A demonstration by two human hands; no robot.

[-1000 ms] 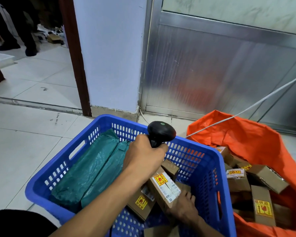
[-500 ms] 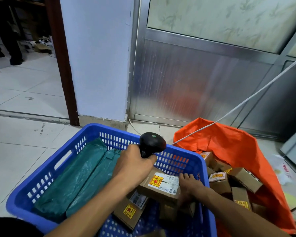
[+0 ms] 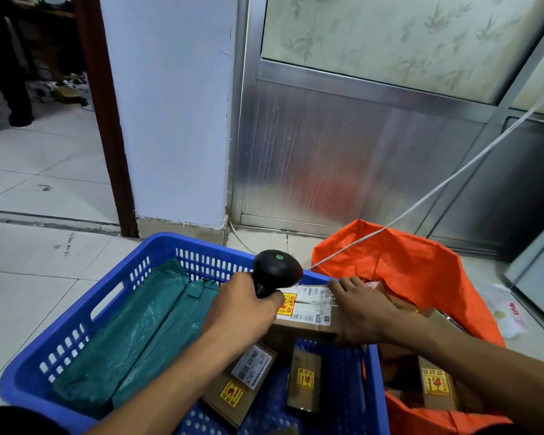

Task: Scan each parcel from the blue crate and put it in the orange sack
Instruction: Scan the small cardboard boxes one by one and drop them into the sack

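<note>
My left hand [image 3: 242, 312] grips the scanner [image 3: 275, 271]; my right hand [image 3: 363, 312] clasps a cardboard parcel [image 3: 308, 312] over the blue crate [image 3: 85, 312] rim. Several lie beyond in the orange sack [image 3: 421, 271]; boxes and green bags remain below.

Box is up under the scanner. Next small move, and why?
Probably carry the box right and drop it into the orange sack: the right hand holds it at the crate's right rim, label up under the scanner.
</note>
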